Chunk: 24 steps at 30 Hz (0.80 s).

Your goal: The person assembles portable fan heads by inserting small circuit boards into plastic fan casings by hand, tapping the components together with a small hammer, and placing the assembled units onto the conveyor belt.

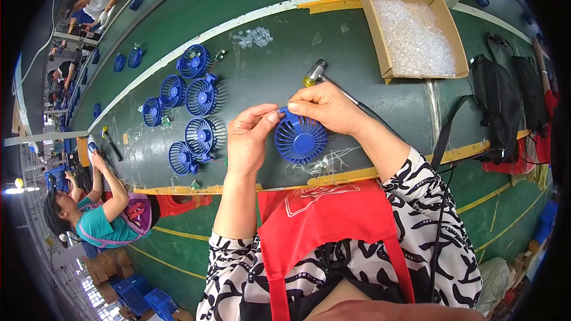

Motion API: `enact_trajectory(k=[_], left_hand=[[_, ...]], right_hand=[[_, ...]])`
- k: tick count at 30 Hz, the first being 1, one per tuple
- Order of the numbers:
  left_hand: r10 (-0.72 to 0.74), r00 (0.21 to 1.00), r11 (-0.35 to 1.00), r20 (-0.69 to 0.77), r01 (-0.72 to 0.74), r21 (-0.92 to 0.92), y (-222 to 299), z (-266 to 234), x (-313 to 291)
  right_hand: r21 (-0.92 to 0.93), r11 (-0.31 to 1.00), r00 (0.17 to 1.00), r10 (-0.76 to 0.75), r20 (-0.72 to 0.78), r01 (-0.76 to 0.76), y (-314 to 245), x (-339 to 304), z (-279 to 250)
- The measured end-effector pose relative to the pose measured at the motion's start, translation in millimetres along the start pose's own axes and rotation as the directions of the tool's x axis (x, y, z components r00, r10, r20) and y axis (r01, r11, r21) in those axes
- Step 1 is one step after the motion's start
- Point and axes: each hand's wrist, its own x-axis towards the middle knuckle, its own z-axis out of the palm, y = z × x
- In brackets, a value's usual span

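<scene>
A round blue plastic fan guard (pixel 302 141) with radial slats hangs over the near part of the bench. My right hand (pixel 327 107) is closed on its top end, thumb and forefinger pinching there. Close beside that end, my left hand (pixel 247 134) is closed in a pinch; what sits between its fingertips is too small to make out. A hammer (pixel 315 71) with a metal and yellow head lies behind my right hand, its dark handle passing beneath my right forearm. Several more blue fan guards (pixel 200 96) lie to the left, some with small green circuit boards (pixel 166 122) beside them.
An open cardboard box (pixel 383 53) of small clear plastic pieces stands at the back right. A small pile of clear pieces (pixel 254 37) lies behind the guards. Black bags (pixel 499 95) rest at the right edge. A co-worker (pixel 101 220) sits at the left, near another hammer (pixel 111 142).
</scene>
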Motion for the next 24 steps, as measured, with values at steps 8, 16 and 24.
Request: enact_trajectory(k=[8, 16, 24], left_hand=[[0.135, 0.989, 0.893, -0.057, -0.096, 0.439, 5.7, 17.0, -3.0], [-0.174, 0.981, 0.985, -0.089, 0.174, -0.001, -13.3, 13.0, 6.5], [0.181, 0.969, 0.886, -0.166, -0.087, 0.456, 57.3, -12.3, 68.7]], right_hand=[[-0.039, 0.999, 1.0, -0.013, -0.017, 0.012, 5.8, 3.9, -0.8], [-0.163, 0.986, 0.997, -0.04, -0.068, 0.028, 9.1, 4.0, 4.1], [-0.255, 0.967, 0.964, -0.052, -0.262, -0.016, -1.3, 8.6, 5.1]])
